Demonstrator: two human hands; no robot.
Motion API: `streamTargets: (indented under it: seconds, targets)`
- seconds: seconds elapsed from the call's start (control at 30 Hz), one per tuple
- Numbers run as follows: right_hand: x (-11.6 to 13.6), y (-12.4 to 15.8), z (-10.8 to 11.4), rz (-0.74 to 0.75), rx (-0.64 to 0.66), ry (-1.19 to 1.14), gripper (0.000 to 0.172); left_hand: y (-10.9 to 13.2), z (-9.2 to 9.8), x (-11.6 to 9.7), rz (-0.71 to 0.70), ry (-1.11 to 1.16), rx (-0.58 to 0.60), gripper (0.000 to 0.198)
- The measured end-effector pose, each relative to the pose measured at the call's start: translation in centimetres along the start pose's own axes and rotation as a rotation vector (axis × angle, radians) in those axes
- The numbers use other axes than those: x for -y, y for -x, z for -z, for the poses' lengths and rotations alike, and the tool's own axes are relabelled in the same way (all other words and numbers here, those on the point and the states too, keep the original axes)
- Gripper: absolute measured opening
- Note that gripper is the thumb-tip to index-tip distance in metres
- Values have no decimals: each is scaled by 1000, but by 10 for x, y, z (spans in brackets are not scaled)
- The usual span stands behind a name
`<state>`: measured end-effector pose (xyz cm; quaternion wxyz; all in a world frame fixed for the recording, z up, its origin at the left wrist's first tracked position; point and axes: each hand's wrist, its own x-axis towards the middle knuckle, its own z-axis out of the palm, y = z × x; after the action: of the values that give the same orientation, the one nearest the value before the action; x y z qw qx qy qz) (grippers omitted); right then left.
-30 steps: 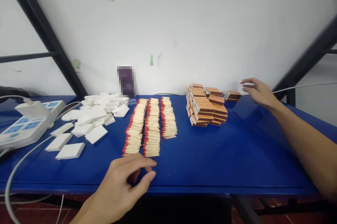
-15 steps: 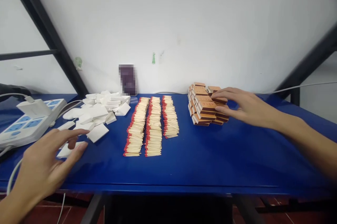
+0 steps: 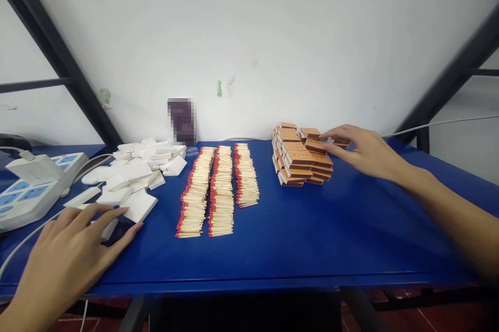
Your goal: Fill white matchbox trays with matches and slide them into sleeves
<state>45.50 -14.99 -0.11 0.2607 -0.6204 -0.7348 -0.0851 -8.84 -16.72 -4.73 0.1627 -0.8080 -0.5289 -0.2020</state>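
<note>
Fingers spread, my left hand (image 3: pixel 80 246) is over the near part of a heap of white matchbox trays (image 3: pixel 134 171). Its index fingertip and thumb are at the near edge of one white tray (image 3: pixel 141 205); the hand partly covers another tray below. On the right, my right hand (image 3: pixel 360 150) has thumb and index finger closed on the right end of an orange-brown matchbox (image 3: pixel 315 145), on top of a stacked pile of matchboxes (image 3: pixel 300 158). Between the hands lie three rows of red-tipped matches (image 3: pixel 222 191), the right row shorter.
A white power strip (image 3: pixel 29 197) with a plugged-in charger (image 3: pixel 35 168) and cables is at the left. A blurred dark rectangular object (image 3: pixel 182 121) leans on the wall behind the blue table (image 3: pixel 280 249). Dark metal frame bars (image 3: pixel 444 93) slant at both sides.
My left hand has come forward and right to the white tray. My right thumb and index finger have drawn closer together at a matchbox on the pile. The view has shifted slightly.
</note>
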Motion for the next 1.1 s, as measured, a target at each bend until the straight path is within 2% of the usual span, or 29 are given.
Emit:
streamTargets:
  seconds: [0.03, 0.1, 0.2, 0.23, 0.27, 0.33, 0.4, 0.5, 0.57, 0.67, 0.77, 0.87, 0.97, 1.1]
  targets:
    - [-4, -2, -2, -57, -9, -11, 44, 1, -1, 3, -47, -117, 43, 37]
    - [-13, -6, -8, -127, -11, -42, 45, 2, -3, 7, -57, -267, 37, 40]
    - [-23, -8, -14, -152, -7, -90, 37, 9, 1, -3, 7, -173, -120, 37]
    - [-24, -7, -15, -157, -15, -104, 34, 13, 3, -11, 31, -70, -168, 33]
    - [-24, -6, -13, -165, -26, -116, 32, 17, 6, -21, 46, 54, -165, 32]
    - [-21, -2, -7, -176, -80, -134, 31, 26, 12, -47, 28, 296, -69, 28]
    - [-13, 5, 1, -157, -179, -139, 29, 30, 15, -73, -67, 436, 37, 28]
    - [9, 28, 8, 23, -323, -123, 22, 24, 12, -106, -262, 498, 58, 23]
    - [27, 50, 3, 143, -275, -158, 19, 15, 6, -122, -308, 553, 128, 23]
    - [51, 83, -14, 248, -108, -153, 21, 2, -3, -138, -314, 494, 191, 32]
    - [62, 99, -29, 212, 35, -146, 18, -6, -7, -150, -319, 410, 195, 40]
    - [66, 96, -30, 214, 119, -74, 15, -11, -9, -159, -307, 312, 205, 43]
    - [80, 82, -25, 271, 79, -36, 14, -15, -10, -163, -277, 246, 158, 43]
    - [113, 60, -31, 393, 87, -73, 15, -20, 0, -151, -266, 323, -85, 38]
